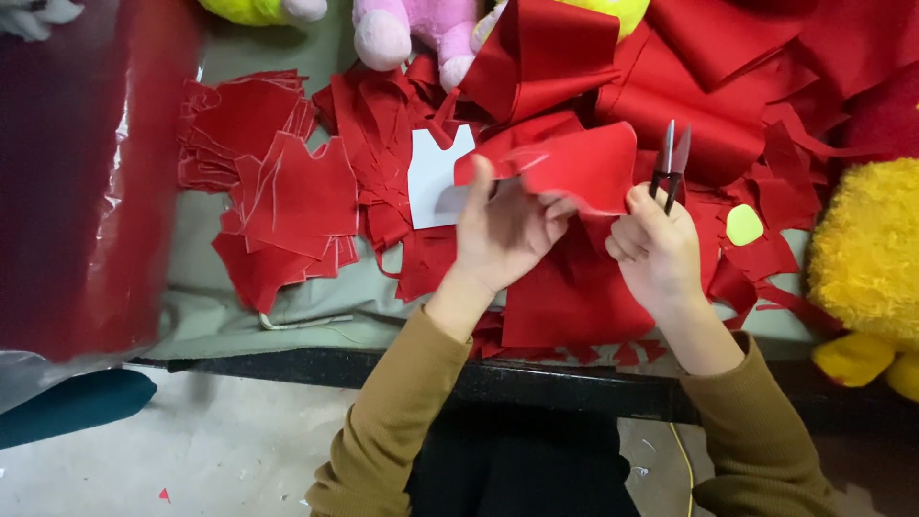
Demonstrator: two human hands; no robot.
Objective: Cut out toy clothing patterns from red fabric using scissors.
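My left hand (pixel 503 230) grips a piece of red fabric (pixel 574 163), thumb on top of its left edge, and holds it up over the table. My right hand (pixel 656 247) is closed round small black thread snips (pixel 672 158), blades pointing up and slightly apart, just right of the fabric piece. A white paper pattern (pixel 433 177) lies on the red scraps to the left of my left hand. A stack of cut red shapes (pixel 287 206) lies further left.
Red fabric offcuts (pixel 747 105) cover the back and right of the grey-green table (pixel 206 316). A yellow plush toy (pixel 866 258) sits at right, a pink plush toy (pixel 421 29) at the back. A shiny red roll (pixel 86 182) lies left. A small yellow-green cutout (pixel 744 226) rests nearby.
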